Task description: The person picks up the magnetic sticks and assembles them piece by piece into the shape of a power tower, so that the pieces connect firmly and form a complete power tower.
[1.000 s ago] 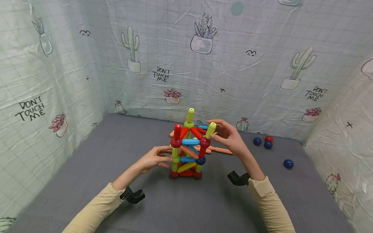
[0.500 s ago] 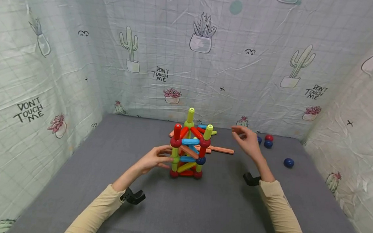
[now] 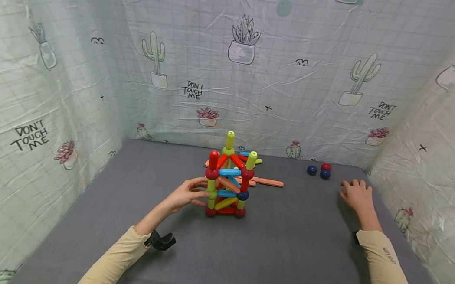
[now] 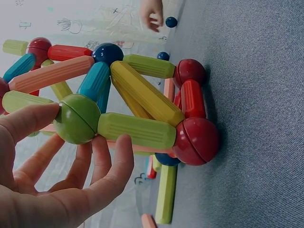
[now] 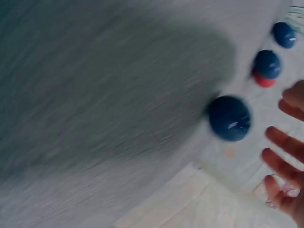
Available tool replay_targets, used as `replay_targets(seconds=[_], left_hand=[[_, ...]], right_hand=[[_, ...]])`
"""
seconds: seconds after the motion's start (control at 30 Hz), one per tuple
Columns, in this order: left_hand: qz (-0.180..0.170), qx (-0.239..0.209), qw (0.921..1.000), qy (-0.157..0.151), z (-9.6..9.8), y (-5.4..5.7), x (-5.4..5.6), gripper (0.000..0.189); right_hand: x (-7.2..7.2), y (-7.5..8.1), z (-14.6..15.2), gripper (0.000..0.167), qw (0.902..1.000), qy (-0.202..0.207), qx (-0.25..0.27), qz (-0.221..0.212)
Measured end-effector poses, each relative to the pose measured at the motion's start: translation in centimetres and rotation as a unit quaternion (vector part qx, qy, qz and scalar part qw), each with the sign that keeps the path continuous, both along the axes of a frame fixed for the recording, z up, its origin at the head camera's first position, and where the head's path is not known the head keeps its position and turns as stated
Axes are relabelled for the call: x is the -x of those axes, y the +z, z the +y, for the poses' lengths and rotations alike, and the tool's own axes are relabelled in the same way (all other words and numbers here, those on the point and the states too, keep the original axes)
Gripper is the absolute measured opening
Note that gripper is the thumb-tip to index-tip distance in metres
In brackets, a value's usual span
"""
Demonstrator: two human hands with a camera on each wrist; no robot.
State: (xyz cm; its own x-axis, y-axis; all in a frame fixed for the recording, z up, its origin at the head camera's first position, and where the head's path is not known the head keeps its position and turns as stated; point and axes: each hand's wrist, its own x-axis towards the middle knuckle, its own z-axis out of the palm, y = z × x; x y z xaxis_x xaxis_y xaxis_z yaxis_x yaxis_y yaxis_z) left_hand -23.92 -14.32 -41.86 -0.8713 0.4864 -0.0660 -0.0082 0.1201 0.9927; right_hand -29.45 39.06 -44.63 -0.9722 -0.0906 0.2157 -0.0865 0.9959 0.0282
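A tower of magnetic building sticks and balls (image 3: 230, 172) stands upright on the grey table, with two yellow-green sticks and a red one pointing up from its top. My left hand (image 3: 187, 195) holds its left side, thumb and fingers about the light-green ball (image 4: 78, 118) at middle height. To the far right, my right hand (image 3: 359, 198) hovers with loosely bent fingers and nothing in them. In the right wrist view a dark blue ball (image 5: 229, 118) lies close to those fingers, apart from them; the head view hides it behind the hand.
Two blue balls (image 3: 312, 170) and a red ball (image 3: 326, 166) lie at the back right. Loose orange sticks (image 3: 269, 182) and a yellow-green stick (image 3: 258, 161) lie behind the tower. A printed cloth wall (image 3: 267, 131) closes off the back and sides.
My right hand has left the yellow-green stick at the tower's top right and moved far right, down toward the lone blue ball. The left hand keeps its place on the tower.
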Motion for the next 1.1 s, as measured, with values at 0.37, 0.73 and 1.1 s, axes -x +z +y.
replay_targets(seconds=[0.37,0.73,1.1], left_hand=[[0.003,0.012,0.9999,0.006,0.0,-0.2,-0.1,0.057],[0.004,0.026,0.9996,0.007,0.3,-0.2,-0.2,0.058],[0.000,0.029,0.9994,0.018,0.2,-0.1,-0.1,0.057]], right_hand=[[-0.2,0.5,-1.2,0.036,0.9987,0.037,-0.022,-0.029],[-2.4,12.2,-17.3,0.040,0.9073,0.313,0.123,0.252],[-4.8,16.6,-24.0,0.051,0.8546,0.449,0.115,0.234]])
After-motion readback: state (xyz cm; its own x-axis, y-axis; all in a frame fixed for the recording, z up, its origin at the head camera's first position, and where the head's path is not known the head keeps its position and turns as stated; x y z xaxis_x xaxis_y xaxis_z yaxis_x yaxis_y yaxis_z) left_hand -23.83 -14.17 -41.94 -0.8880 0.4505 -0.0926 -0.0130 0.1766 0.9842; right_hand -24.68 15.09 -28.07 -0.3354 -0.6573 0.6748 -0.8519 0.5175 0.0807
